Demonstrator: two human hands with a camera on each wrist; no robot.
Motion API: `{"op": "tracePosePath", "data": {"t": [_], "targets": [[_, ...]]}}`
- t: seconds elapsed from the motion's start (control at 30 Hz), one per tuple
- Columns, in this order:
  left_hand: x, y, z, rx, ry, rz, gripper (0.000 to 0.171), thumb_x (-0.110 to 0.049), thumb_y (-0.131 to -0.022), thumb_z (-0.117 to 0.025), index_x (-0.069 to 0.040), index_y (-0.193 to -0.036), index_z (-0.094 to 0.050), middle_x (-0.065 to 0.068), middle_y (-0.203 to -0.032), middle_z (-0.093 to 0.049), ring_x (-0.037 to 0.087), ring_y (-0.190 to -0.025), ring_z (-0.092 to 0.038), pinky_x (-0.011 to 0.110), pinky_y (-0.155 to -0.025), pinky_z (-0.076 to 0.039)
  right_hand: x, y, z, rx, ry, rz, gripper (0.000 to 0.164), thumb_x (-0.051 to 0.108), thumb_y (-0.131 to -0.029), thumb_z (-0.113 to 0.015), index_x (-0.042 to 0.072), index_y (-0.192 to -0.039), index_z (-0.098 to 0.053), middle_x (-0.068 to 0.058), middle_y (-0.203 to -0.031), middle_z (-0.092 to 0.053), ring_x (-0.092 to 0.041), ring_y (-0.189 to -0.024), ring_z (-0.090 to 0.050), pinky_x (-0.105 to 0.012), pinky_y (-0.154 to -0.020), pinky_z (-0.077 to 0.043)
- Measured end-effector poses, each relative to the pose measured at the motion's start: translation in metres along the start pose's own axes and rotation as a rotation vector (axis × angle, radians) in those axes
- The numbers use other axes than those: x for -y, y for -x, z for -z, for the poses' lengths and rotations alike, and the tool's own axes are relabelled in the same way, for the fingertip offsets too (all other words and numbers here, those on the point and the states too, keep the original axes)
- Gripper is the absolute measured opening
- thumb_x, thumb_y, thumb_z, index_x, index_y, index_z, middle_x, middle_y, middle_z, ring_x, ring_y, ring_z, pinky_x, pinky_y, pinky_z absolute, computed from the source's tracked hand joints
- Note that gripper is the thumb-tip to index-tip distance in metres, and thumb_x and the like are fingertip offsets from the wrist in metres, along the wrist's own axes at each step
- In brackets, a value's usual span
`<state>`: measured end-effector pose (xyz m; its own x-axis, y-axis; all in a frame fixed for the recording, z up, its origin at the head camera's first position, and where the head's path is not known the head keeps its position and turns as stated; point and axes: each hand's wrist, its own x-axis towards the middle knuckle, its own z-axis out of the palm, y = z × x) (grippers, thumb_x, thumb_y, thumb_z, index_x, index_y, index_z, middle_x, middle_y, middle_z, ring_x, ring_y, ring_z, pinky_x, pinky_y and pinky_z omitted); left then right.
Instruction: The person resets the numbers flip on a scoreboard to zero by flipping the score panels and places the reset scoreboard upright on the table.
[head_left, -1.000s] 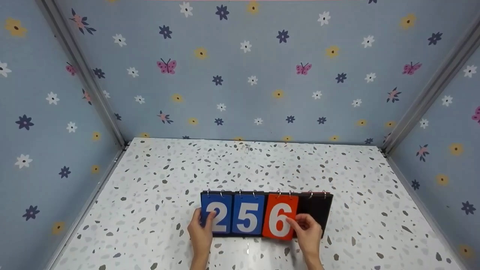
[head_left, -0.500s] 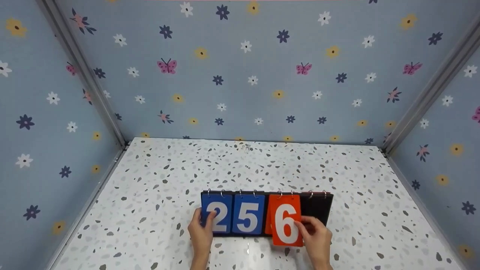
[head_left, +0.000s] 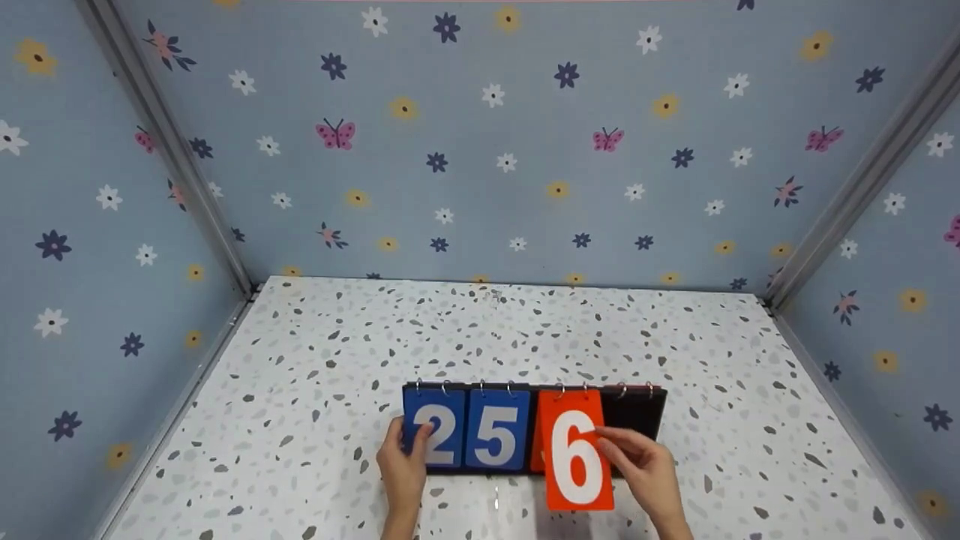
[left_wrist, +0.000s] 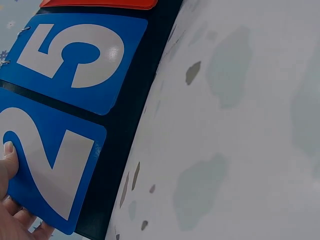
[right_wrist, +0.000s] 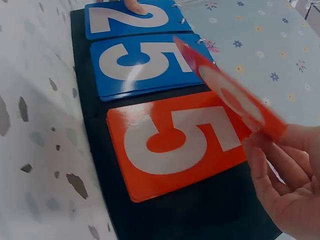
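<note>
Nearest the person, the right hand (head_left: 646, 469) is pinching the right-hand edge of a red-orange card (head_left: 577, 457) between thumb and fingers. This card is showing a white 6 to the head view and is hanging out at a tilt, its lower end standing away from the board; the right wrist view is catching it almost edge-on. Beneath it, an orange card (right_wrist: 175, 142) with a white 5 is lying on the board.

The left hand (head_left: 403, 457) is gripping the left end of the black flip board (head_left: 634, 412), its thumb pressing on the front of a blue card (head_left: 441, 444) marked 2 and its other fingers curling behind. Between that card and the orange ones, a second blue card (head_left: 495, 431) is displaying a 5. To the right of the 6, a bare black panel is showing, partly covered by the right hand.

Along the board's far edge, metal rings (head_left: 586, 388) are holding the cards. The board is sitting on a white speckled counter (head_left: 480, 337), which is stretching back beyond it.

Farther off, a pale blue back wall (head_left: 480, 172) is carrying printed flowers and butterflies, and grey posts (head_left: 161, 142) are marking its two corners.
</note>
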<state>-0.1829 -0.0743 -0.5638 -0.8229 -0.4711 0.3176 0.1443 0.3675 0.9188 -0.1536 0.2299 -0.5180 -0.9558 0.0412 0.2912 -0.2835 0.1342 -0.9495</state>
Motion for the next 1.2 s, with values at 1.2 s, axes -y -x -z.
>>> {"op": "tracePosePath", "data": {"t": [1.2], "targets": [[-0.001,-0.001,0.000,0.020,-0.003,0.068,0.024,-0.022,-0.081,-0.068,-0.003,-0.092,-0.058,0.009,-0.087,-0.065,0.022,-0.083,-0.061,0.038,-0.074,-0.047,0.074,-0.071,-0.012,-0.194,0.283,0.511,0.013,-0.018,-0.065,-0.070,-0.008,-0.072,-0.065,-0.016,-0.067,-0.064,-0.011,-0.059,-0.060,-0.017,-0.056,-0.048]]}}
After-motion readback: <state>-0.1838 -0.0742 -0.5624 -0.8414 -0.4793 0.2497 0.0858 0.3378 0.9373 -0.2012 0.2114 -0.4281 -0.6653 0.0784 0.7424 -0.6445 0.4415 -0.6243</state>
